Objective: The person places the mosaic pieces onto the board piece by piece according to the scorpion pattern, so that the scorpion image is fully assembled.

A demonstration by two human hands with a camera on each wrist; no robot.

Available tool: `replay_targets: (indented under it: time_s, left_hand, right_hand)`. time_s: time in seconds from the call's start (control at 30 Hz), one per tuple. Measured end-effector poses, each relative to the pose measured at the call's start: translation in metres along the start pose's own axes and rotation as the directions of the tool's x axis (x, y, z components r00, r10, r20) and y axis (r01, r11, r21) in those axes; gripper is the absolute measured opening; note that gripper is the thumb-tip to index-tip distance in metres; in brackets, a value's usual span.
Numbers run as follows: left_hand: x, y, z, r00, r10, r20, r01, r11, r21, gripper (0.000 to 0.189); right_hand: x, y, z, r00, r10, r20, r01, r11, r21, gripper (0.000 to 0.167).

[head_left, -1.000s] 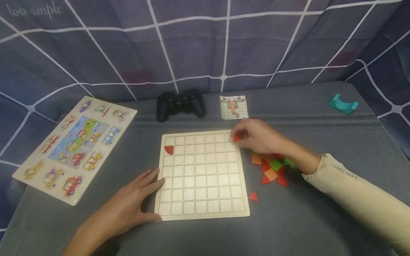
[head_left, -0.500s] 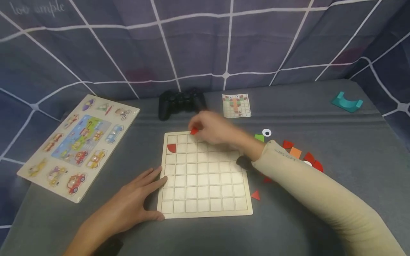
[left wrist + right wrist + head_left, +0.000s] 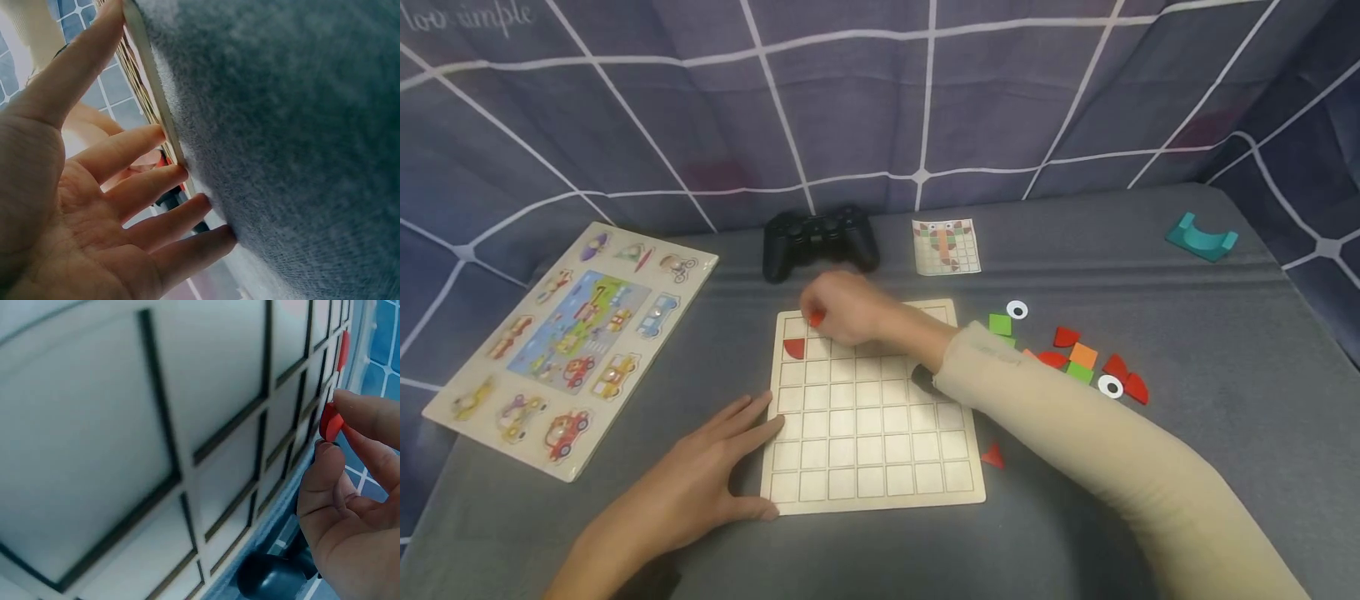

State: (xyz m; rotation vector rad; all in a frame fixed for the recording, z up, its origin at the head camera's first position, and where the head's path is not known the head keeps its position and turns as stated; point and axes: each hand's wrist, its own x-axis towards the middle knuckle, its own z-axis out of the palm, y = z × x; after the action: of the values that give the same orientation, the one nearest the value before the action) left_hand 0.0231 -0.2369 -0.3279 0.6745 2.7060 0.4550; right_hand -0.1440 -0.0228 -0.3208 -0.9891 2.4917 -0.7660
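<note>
A wooden grid board [image 3: 871, 450] lies on the grey table, with one red quarter-circle tile [image 3: 794, 348] in its second row at the left. My right hand [image 3: 847, 310] pinches a red tile [image 3: 331, 422] between thumb and fingers, over the board's top row near the left end. In the right wrist view that tile sits close to the grid, its full outline partly covered by the fingers. My left hand [image 3: 715, 462] lies with spread, straight fingers along the board's left edge; in the left wrist view its fingertips [image 3: 178, 172] touch that edge.
Right of the board lie loose red, orange, green tiles [image 3: 1083, 357] and white rings [image 3: 1110, 386], partly under the right sleeve. A red triangle [image 3: 993, 456] is nearer. Behind are a black game controller [image 3: 820, 242], a pattern card [image 3: 946, 247] and a teal holder [image 3: 1202, 239]; a vehicle puzzle [image 3: 572, 350] lies left.
My right hand has carried the red tile leftward from the board's upper right corner to its upper left. The left hand has stayed at the board's edge.
</note>
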Motion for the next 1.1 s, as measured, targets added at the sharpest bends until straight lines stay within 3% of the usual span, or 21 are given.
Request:
replay_targets:
  time_s: [0.43, 1.1]
  left_hand:
    - [-0.001, -0.0013, 0.0018, 1.0, 0.0, -0.008, 0.0, 1.0, 0.007, 0.092]
    - [0.0001, -0.0003, 0.002, 1.0, -0.01, 0.003, 0.01, 1.0, 0.003, 0.094]
  right_hand:
    - [0.0026, -0.0012, 0.0082, 0.999, 0.036, 0.023, -0.036, 0.999, -0.004, 0.036]
    - [-0.0003, 0.0001, 0.0079, 0.999, 0.044, 0.005, -0.044, 0.999, 0.019, 0.036]
